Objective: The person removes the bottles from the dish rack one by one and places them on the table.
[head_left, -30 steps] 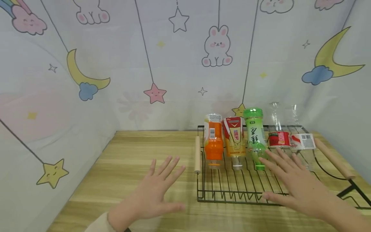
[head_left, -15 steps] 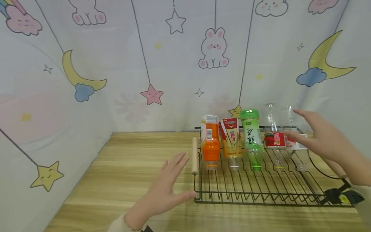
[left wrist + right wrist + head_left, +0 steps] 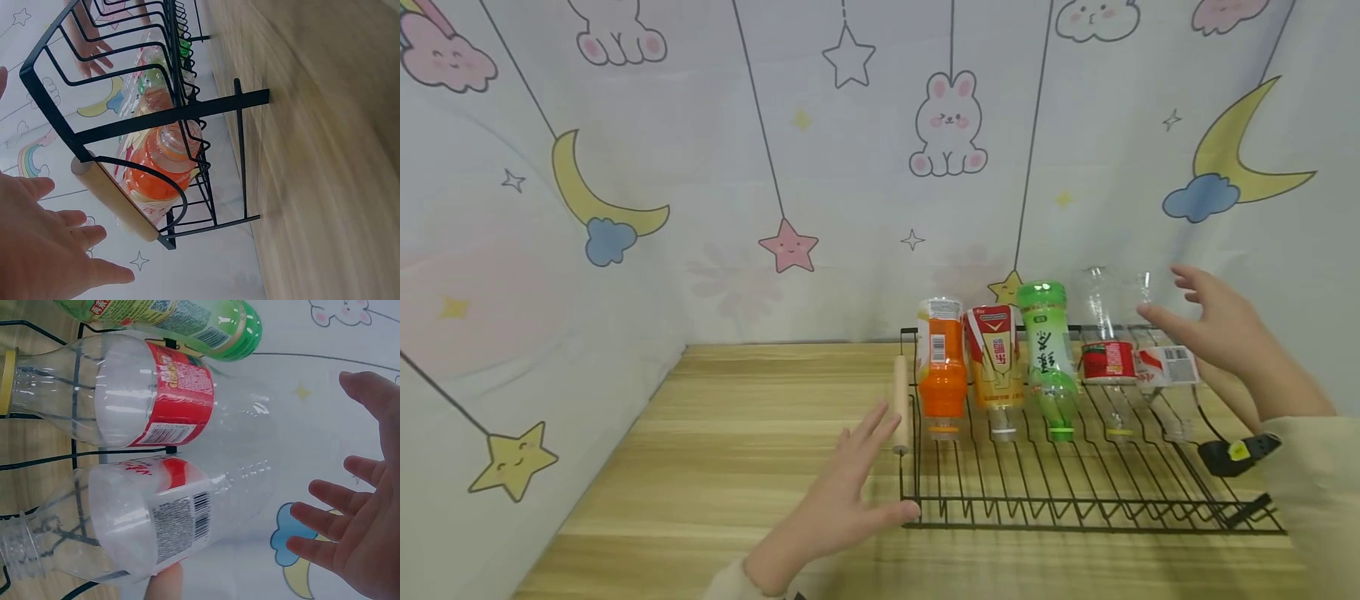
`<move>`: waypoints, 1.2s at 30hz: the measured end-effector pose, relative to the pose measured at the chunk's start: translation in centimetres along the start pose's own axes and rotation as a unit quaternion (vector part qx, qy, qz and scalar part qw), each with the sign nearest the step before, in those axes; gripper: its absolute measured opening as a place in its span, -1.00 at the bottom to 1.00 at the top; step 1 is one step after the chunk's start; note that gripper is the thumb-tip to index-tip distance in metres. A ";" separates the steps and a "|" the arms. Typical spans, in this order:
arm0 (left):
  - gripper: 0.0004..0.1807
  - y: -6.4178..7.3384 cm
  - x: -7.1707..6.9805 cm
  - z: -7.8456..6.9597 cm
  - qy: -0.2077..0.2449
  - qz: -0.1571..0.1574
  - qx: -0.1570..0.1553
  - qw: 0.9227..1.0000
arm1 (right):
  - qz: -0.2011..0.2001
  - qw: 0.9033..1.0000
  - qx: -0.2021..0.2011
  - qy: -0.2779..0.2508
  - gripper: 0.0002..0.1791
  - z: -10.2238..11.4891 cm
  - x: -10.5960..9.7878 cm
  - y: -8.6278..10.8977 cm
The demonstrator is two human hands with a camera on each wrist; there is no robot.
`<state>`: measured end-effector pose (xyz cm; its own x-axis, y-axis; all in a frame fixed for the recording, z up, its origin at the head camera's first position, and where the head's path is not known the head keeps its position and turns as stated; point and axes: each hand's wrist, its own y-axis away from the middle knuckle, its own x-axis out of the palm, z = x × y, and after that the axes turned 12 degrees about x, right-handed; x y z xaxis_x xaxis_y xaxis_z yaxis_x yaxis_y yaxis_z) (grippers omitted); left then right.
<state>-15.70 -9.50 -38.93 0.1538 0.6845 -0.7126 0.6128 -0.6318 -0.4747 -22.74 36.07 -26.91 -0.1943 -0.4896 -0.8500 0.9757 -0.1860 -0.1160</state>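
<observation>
A black wire rack [image 3: 1045,527] holds several plastic bottles in a row, necks toward the front and bottoms up at the back. From left they are an orange bottle [image 3: 943,367], a red-and-yellow bottle [image 3: 997,358], a green bottle [image 3: 1051,358], a clear red-label bottle [image 3: 1108,362] and a clear white-label bottle [image 3: 1167,367]. My left hand [image 3: 842,500], fingers extended, is beside the rack's left wooden handle [image 3: 901,408], apart from it in the left wrist view. My right hand [image 3: 1225,325] hovers by the white-label bottle's bottom, holding nothing; the right wrist view shows a gap.
The rack stands on a wood-grain table [image 3: 745,433], which stretches to its left. Behind rises a pale curtain [image 3: 850,167] printed with bunnies, moons and stars. A black wrist strap [image 3: 1238,454] sits by the right sleeve [image 3: 1315,475].
My right hand has gone from above the rack's front right to the bottoms of the clear bottles at the back. My left hand has shifted right, nearer the left handle. The bottles stay put.
</observation>
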 end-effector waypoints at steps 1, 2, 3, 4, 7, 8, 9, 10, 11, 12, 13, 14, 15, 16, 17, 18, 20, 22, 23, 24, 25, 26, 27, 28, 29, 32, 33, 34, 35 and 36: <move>0.03 0.0 0.1 0.1 0.001 0.004 -0.002 1.000 | 0.001 1.000 0.007 -0.005 0.01 -0.4 0.2 -0.3; 0.03 0.0 0.2 0.1 0.000 0.007 -0.003 1.000 | 0.001 1.000 0.014 -0.010 0.02 -0.7 0.5 -0.5; 0.03 0.1 0.3 0.1 0.000 0.010 -0.006 1.000 | 0.002 1.000 0.020 -0.015 0.03 -1.1 0.7 -0.7; 0.03 0.1 0.4 0.2 0.001 0.014 -0.010 1.000 | 0.003 0.999 0.025 -0.020 0.03 -1.4 0.9 -0.9; 0.03 0.2 0.6 0.2 0.004 0.028 -0.030 0.999 | 0.008 0.998 0.040 -0.039 0.05 -2.4 1.3 -1.3; 0.03 0.2 0.6 0.2 0.005 0.033 -0.037 0.999 | 0.011 0.998 0.045 -0.045 0.05 -2.7 1.5 -1.4; 0.03 0.2 0.6 0.1 0.006 0.036 -0.044 0.998 | 0.014 0.997 0.052 -0.053 0.06 -2.9 1.6 -1.4; 0.03 0.2 0.6 0.1 0.009 0.039 -0.050 0.998 | 0.015 0.997 0.056 -0.058 0.06 -3.2 1.8 -1.5; 0.03 0.3 0.6 0.1 0.011 0.040 -0.054 0.998 | 0.018 0.996 0.062 -0.061 0.07 -3.4 1.9 -1.6; 0.03 0.3 0.6 0.0 0.011 0.041 -0.054 0.998 | 0.021 0.995 0.068 -0.066 0.08 -3.7 2.1 -1.6; 0.03 0.3 0.7 0.0 0.012 0.041 -0.054 0.998 | 0.028 0.993 0.079 -0.080 0.10 -4.0 2.3 -1.6; 0.03 0.3 0.7 0.0 0.013 0.041 -0.053 0.998 | 0.035 0.991 0.087 -0.094 0.11 -4.3 2.5 -1.6; 0.03 0.3 0.7 0.0 0.014 0.040 -0.052 0.998 | 0.041 0.989 0.095 -0.105 0.12 -4.6 2.7 -1.6; 0.03 0.4 0.7 0.0 0.014 0.040 -0.050 0.998 | 0.047 0.987 0.103 -0.114 0.13 -4.9 2.9 -1.6; 0.03 0.4 0.7 0.1 0.015 0.040 -0.048 0.998 | 0.054 0.984 0.111 -0.125 0.15 -5.1 3.1 -1.6; 0.03 0.4 0.7 0.1 0.016 0.039 -0.045 0.998 | 0.060 0.982 0.118 -0.137 0.16 -5.4 3.2 -1.7; 0.02 0.5 0.8 0.3 0.018 0.038 -0.042 0.998 | 0.069 0.980 0.126 -0.136 0.18 -5.8 3.5 -1.8; 0.01 0.5 0.9 0.3 0.020 0.038 -0.043 0.998 | 0.074 0.981 0.128 -0.122 0.18 -6.2 3.6 -2.0; 0.01 0.5 0.9 0.4 0.023 0.037 -0.043 0.998 | 0.078 0.982 0.128 -0.115 0.18 -6.4 3.6 -2.0; 0.00 0.5 1.0 0.4 0.025 0.037 -0.045 0.998 | 0.082 0.983 0.128 -0.106 0.17 -6.5 3.6 -2.1; 0.00 0.5 1.0 0.4 0.028 0.037 -0.048 0.998 | 0.086 0.984 0.126 -0.096 0.17 -6.7 3.6 -2.1; -0.01 0.5 1.1 0.4 0.029 0.036 -0.046 0.998 | 0.089 0.984 0.124 -0.087 0.16 -6.8 3.6 -2.1; -0.01 0.5 1.1 0.4 0.032 0.037 -0.049 0.998 | 0.093 0.985 0.122 -0.079 0.15 -6.9 3.6 -2.1; -0.01 0.5 1.2 0.4 0.033 0.036 -0.050 0.998 | 0.096 0.986 0.118 -0.071 0.14 -6.9 3.5 -2.1; -0.01 0.5 1.2 0.3 0.035 0.035 -0.048 0.998 | 0.098 0.986 0.116 -0.065 0.13 -7.0 3.6 -2.1; -0.01 0.5 1.2 0.3 0.038 0.034 -0.048 0.998 | 0.099 0.988 0.107 -0.045 0.12 -7.0 3.6 -2.1; -0.01 0.5 1.2 0.3 0.040 0.035 -0.051 0.997 | 0.099 0.989 0.104 -0.042 0.12 -7.0 3.6 -2.1; -0.01 0.5 1.2 0.3 0.041 0.034 -0.051 0.997 | 0.099 0.989 0.102 -0.037 0.12 -6.9 3.7 -2.1; -0.01 0.5 1.2 0.3 0.042 0.034 -0.051 0.997 | 0.099 0.990 0.100 -0.031 0.12 -6.9 3.7 -2.2; -0.01 0.5 1.2 0.3 0.042 0.033 -0.052 0.997 | 0.099 0.990 0.099 -0.024 0.12 -6.8 3.7 -2.2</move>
<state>-15.42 -9.13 -40.14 0.2585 0.6740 -0.6920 0.6753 -0.6383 -0.3694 -24.88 40.48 -33.29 -0.0109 -0.5718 -0.8203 0.9573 -0.2429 0.1567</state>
